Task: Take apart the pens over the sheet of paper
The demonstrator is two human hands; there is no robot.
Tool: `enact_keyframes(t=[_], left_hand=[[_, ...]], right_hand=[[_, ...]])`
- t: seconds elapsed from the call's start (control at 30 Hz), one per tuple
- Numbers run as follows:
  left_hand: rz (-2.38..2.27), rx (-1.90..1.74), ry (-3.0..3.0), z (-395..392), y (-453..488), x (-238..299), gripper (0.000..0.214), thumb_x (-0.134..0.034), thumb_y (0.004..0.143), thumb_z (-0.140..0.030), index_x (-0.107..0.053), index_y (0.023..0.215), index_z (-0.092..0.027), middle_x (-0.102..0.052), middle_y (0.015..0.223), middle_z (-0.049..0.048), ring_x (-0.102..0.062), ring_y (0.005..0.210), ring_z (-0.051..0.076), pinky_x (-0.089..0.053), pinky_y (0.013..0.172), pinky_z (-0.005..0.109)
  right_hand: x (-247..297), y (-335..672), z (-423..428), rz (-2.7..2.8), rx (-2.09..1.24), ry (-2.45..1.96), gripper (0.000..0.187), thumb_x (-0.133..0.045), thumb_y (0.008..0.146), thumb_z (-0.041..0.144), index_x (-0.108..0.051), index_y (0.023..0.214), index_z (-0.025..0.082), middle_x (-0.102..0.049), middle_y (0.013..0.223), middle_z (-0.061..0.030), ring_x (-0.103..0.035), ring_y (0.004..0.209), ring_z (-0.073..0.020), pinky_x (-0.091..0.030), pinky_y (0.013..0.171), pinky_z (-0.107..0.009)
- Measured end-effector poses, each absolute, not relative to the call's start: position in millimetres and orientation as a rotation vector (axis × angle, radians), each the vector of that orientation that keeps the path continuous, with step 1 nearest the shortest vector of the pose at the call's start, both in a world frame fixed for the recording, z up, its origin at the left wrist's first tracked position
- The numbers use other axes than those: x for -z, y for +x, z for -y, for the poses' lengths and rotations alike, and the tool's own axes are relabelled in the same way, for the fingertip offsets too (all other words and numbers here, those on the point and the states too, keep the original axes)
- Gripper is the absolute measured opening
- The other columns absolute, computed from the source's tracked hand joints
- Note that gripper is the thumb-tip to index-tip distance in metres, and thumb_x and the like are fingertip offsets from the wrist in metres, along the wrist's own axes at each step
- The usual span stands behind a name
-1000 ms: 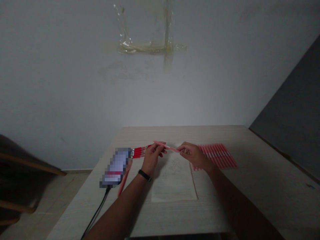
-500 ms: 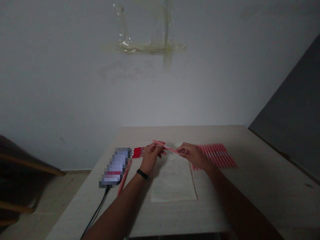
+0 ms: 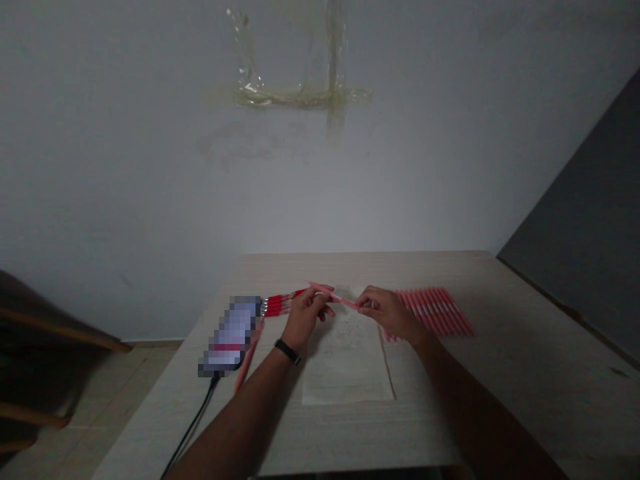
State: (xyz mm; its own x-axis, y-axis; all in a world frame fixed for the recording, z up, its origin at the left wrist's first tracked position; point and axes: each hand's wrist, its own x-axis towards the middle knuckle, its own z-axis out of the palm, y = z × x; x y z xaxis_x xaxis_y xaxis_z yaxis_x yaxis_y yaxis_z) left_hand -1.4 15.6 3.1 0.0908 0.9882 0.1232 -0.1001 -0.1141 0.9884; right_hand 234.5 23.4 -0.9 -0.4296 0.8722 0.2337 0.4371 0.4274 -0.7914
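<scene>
The left forearm [image 3: 240,420] runs in from 7 o'clock, the right forearm [image 3: 480,413] from 5 o'clock; both are bare; a narrow black strap [image 3: 287,351] circles the left wrist, slim and plain; the left hand [image 3: 304,319] and right hand [image 3: 390,313] are bare too.

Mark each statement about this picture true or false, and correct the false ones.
1. The left hand and right hand hold one pink pen between them. True.
2. The black band is on the right wrist. False: the band is on the left wrist.
3. A row of pens lies to the right of the sheet. True.
4. The phone lies on the sheet. False: the phone lies left of it, on the table.
5. A cable runs from the phone. True.
</scene>
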Motion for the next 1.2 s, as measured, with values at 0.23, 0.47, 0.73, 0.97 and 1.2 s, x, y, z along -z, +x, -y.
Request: enact_keyframes(t=[0.23,0.47,0.73,0.97,1.2], left_hand=[[-1.017,-1.293,1.3,-17,-3,-4,0.04,-0.064,0.087,-0.047,-0.066,0.106,-0.012,-0.075,0.091,0.01,-0.064,0.057,0.013,-0.044,0.048,0.022],[-1.019,-1.253,1.345,-15,-1,-4,0.039,-0.064,0.086,-0.047,-0.068,0.104,-0.013,-0.075,0.092,0.0103,-0.065,0.058,0.013,-0.044,0.048,0.023],[-1.012,-1.232,1.243,-15,0,-2,0.039,-0.069,0.081,-0.047,-0.068,0.101,-0.014,-0.075,0.092,0.0093,-0.065,0.059,0.013,-0.044,0.05,0.022],[-1.012,-1.232,1.286,-16,0,0,0.034,-0.072,0.079,-0.046,-0.067,0.087,-0.014,-0.073,0.087,0.0075,-0.064,0.059,0.012,-0.043,0.05,0.021],[-1.033,-1.26,1.283,-16,-1,0,0.032,-0.073,0.079,-0.045,-0.069,0.087,-0.014,-0.066,0.073,0.0021,-0.061,0.061,0.012,-0.042,0.05,0.021]], right_hand=[[3,234,-24,2.059,-0.784,-1.124,0.02,-0.061,0.088,0.023,-0.071,0.105,0.02,-0.065,0.089,-0.0022,-0.059,0.07,-0.0125,-0.048,0.063,-0.023],[-11,225,-14,2.072,-0.793,-1.147,0.02,-0.065,0.088,0.031,-0.071,0.103,0.019,-0.066,0.087,-0.0027,-0.057,0.07,-0.0129,-0.047,0.064,-0.024],[-4,222,-15,2.007,-0.866,-1.118,0.017,-0.065,0.089,0.036,-0.068,0.09,0.02,-0.066,0.079,-0.0016,-0.059,0.072,-0.0153,-0.047,0.063,-0.026],[12,211,-17,1.903,-0.975,-1.086,0.018,-0.069,0.086,0.033,-0.058,0.088,0.02,-0.06,0.074,0.0016,-0.057,0.069,-0.0133,-0.045,0.062,-0.024],[13,211,-16,1.919,-1.031,-1.055,0.03,-0.073,0.082,0.026,-0.06,0.108,0.02,-0.06,0.08,0.0019,-0.057,0.069,-0.0124,-0.044,0.06,-0.023]])
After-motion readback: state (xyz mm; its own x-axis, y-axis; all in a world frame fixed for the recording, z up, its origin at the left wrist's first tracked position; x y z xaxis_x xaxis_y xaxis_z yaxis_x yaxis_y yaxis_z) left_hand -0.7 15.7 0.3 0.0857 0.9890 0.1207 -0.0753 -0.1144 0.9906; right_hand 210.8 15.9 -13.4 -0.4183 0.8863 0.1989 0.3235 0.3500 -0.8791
